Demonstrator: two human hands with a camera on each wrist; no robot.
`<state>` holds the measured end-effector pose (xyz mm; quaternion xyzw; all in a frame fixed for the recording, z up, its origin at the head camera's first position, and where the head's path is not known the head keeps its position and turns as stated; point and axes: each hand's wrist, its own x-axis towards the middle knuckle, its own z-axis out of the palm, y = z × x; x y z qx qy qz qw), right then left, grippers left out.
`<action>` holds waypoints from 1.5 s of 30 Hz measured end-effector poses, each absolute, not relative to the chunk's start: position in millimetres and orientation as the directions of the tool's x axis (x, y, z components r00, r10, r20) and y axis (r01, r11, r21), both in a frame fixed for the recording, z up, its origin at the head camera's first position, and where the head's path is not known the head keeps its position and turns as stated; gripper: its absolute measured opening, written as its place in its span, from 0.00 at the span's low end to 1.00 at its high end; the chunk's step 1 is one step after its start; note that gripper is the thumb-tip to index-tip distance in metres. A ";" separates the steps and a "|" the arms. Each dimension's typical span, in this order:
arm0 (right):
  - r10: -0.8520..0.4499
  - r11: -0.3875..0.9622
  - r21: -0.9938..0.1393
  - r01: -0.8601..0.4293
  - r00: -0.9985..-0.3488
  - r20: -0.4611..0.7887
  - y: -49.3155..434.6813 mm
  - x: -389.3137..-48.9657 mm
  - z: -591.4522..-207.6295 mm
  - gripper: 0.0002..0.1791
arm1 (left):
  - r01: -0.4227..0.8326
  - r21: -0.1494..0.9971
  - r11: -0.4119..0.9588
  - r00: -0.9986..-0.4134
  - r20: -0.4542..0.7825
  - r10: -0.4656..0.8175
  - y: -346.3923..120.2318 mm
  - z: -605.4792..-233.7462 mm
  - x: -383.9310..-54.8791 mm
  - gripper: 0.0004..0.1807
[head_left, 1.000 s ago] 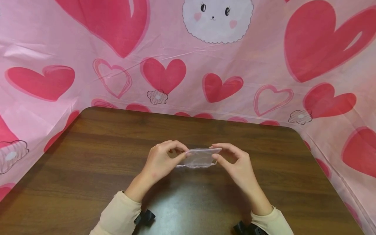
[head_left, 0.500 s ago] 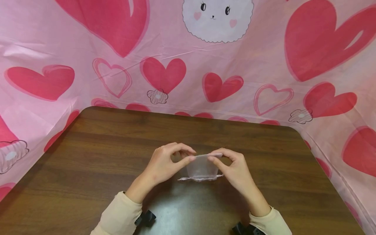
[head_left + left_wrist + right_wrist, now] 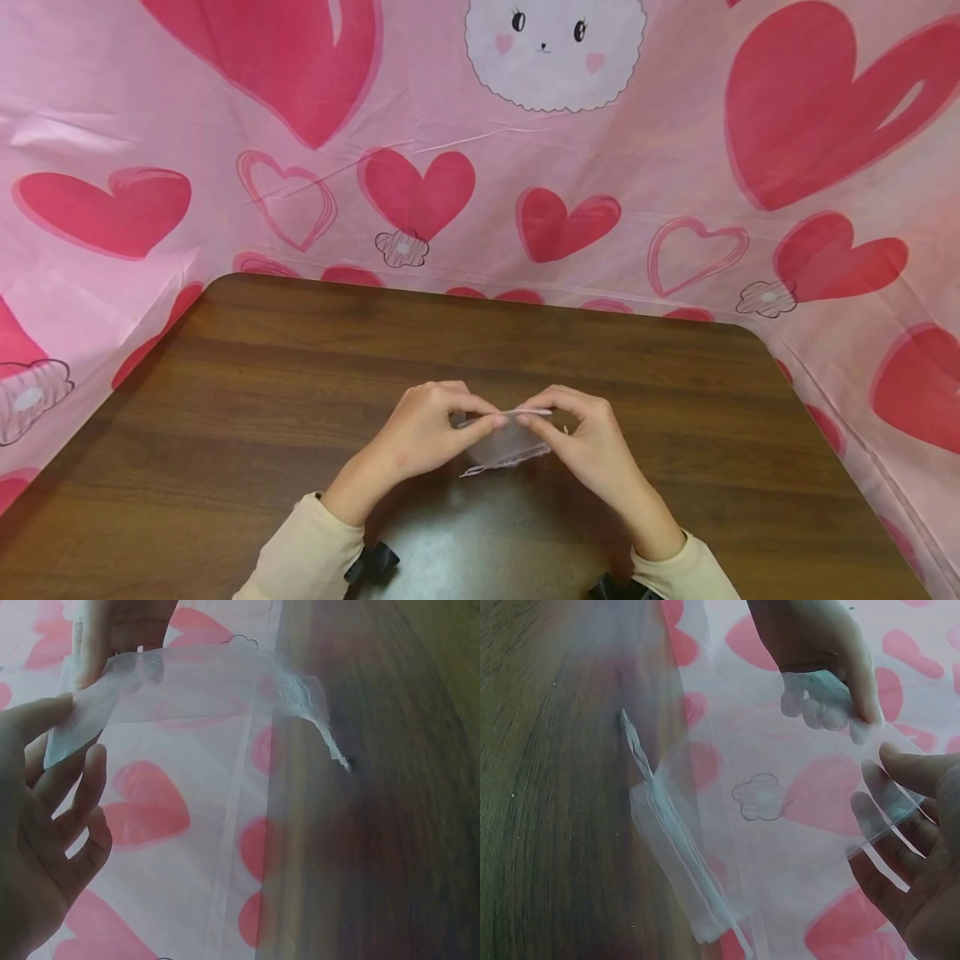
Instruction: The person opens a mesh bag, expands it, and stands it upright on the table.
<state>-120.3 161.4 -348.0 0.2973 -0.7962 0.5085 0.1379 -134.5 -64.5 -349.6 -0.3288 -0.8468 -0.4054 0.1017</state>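
A small sheer white drawstring pouch [image 3: 504, 450] hangs between my hands, over the middle of the table. My left hand [image 3: 423, 429] pinches its upper edge with thumb and fingers. Close beside it, my right hand [image 3: 588, 429] pinches the same edge, the thumb tips nearly meeting. In the right wrist view the pouch [image 3: 757, 787] is see-through, with fingers showing behind the mesh. Its gathered drawstring end [image 3: 682, 832] points down toward me. The left wrist view shows a loose cord end [image 3: 337, 750] dangling from that gathered side.
The brown wood-grain table [image 3: 262, 400] spreads out under both hands. Behind and beside it hangs a pink cloth [image 3: 480, 125] printed with hearts. Black wrist cameras [image 3: 372, 563] sit at the cuffs of the beige sleeves [image 3: 303, 550].
Both hands have come down slightly toward me and closer together along the pouch's edge. The pouch has swung from nearly flat to hanging lower, its drawstring side now slanted.
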 end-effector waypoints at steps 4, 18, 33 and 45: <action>-0.310 0.310 -0.713 -0.629 -0.776 0.550 161.6 -120.2 -348.2 0.10 | 0.632 0.609 0.480 -0.774 0.461 0.434 -63.4 -350.3 -134.4 0.03; -0.141 0.352 -0.697 -0.625 -0.771 0.621 166.3 -120.3 -342.3 0.13 | 0.491 0.647 0.584 -0.856 0.484 0.182 -63.4 -345.4 -134.2 0.07; -0.163 0.399 -0.703 -0.588 -0.801 0.577 155.2 -115.7 -350.0 0.10 | 0.569 0.662 0.488 -0.820 0.499 0.279 -51.7 -348.0 -126.9 0.10; -0.153 0.452 -0.706 -0.544 -0.828 0.540 158.5 -116.1 -348.9 0.07 | 0.560 0.671 0.487 -0.828 0.426 0.365 -51.8 -348.1 -125.6 0.12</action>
